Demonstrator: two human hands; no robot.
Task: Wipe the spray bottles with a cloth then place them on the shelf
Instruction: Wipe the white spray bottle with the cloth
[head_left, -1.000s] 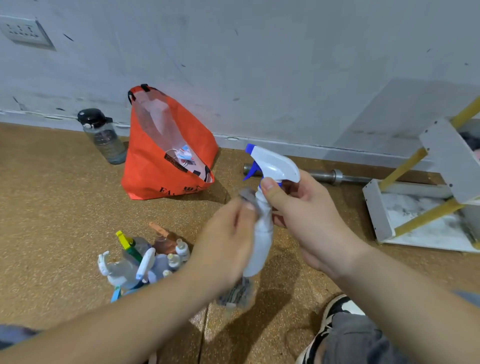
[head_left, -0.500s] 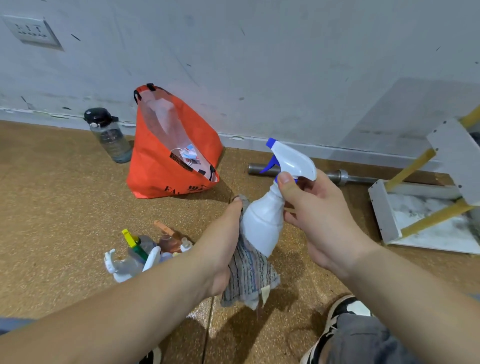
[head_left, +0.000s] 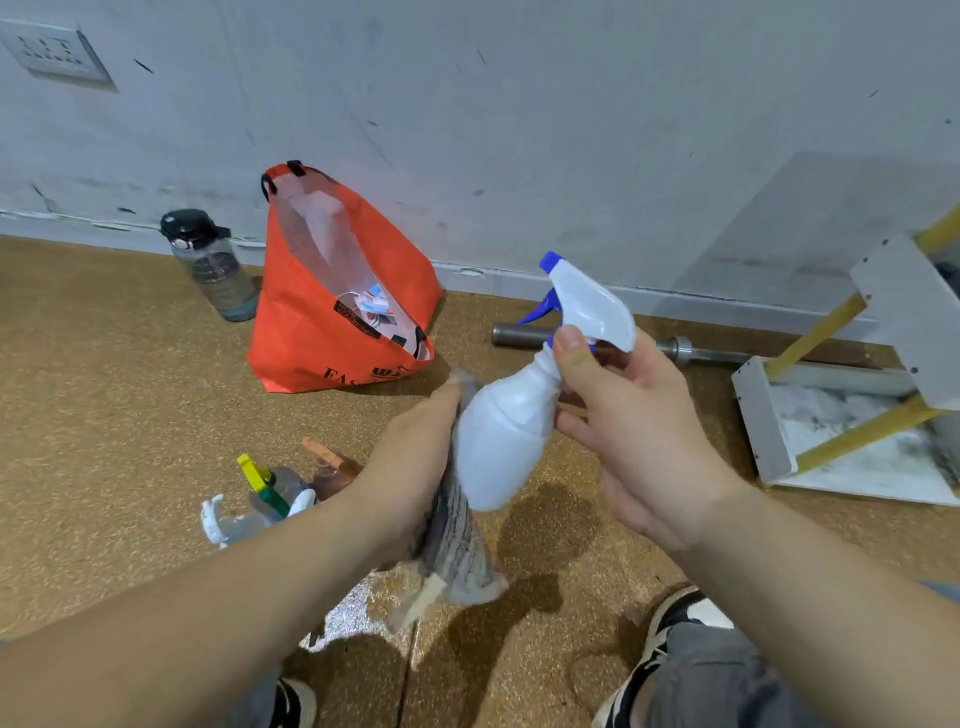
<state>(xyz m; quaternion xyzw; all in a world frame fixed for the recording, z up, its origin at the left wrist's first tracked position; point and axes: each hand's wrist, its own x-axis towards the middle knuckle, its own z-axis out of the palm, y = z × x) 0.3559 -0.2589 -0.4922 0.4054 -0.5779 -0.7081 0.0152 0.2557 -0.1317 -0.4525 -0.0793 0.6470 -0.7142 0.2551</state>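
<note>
Looking down at the floor (head_left: 104, 389), I see an orange bag (head_left: 332, 338) against the wall, a flask (head_left: 215, 265) left of it, a metal bar (head_left: 524, 335) along the skirting and the white shelf (head_left: 779, 415) at right. A pile of bottles (head_left: 260, 499) lies beyond my left forearm. My right grip (head_left: 639, 431) pinches the white bottle (head_left: 504, 436) at its neck, tilted in mid-air. My left grip (head_left: 415, 467) holds the striped cloth (head_left: 457, 551) against the bottle's side, its fingers hidden.
</note>
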